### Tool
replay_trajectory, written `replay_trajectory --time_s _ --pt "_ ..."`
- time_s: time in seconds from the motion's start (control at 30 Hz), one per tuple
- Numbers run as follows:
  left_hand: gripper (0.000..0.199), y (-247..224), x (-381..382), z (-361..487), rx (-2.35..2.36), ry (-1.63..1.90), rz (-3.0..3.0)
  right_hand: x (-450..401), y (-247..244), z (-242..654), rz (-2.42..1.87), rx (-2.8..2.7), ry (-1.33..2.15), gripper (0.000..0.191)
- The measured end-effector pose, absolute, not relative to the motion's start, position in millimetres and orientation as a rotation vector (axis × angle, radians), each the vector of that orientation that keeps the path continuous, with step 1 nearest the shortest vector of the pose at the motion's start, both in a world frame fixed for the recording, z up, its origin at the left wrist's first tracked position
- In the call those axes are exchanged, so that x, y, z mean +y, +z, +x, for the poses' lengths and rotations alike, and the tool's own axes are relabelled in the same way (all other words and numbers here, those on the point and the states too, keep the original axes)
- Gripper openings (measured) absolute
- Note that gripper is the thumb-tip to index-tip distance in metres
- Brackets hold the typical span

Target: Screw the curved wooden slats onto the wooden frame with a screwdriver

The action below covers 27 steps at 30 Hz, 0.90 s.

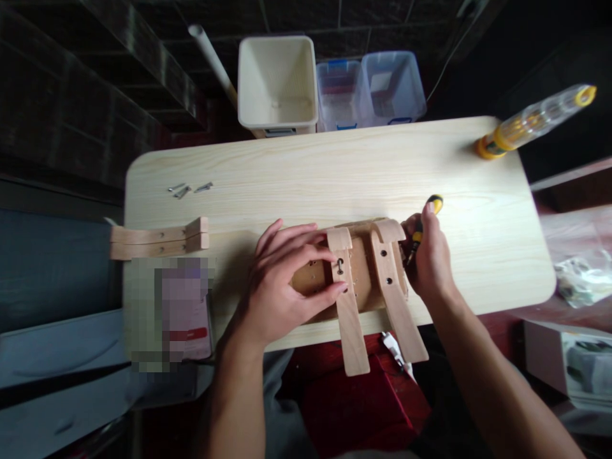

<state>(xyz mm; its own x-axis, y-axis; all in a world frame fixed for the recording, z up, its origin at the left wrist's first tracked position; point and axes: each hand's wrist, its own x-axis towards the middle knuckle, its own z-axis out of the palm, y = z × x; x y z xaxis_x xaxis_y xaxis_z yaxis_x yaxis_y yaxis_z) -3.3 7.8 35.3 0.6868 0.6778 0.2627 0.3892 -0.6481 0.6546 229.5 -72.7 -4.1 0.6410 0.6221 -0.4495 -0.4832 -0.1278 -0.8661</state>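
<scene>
My left hand (282,280) lies over a brown padded-looking block, its thumb and index finger bracing a curved wooden leg (354,344). A screw (340,265) stands in a hole of that leg, between those fingertips. A second wooden leg (406,325) crosses the brown block (366,277) to the right; two dark holes show in it. In my right hand (434,258) is a yellow and black screwdriver (419,231), its handle pointing up and its tip down beside the second leg. The far fingers of the right hand are partly hidden.
Several loose screws (182,190) lie at the table's (306,178) back left, with two joined wooden legs (160,242) nearer. A clear tube with yellow ends (535,124) stands at the right corner. Behind the table are a cream bin (277,83) and plastic boxes (392,83).
</scene>
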Motion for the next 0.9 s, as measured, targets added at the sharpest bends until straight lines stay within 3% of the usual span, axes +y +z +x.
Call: replay_trajectory --time_s 0.9 --pt "0.017 35.0 8.9 0.3 0.804 0.725 2.328 -73.6 -2.8 231.5 -1.426 -0.148 0.899 0.058"
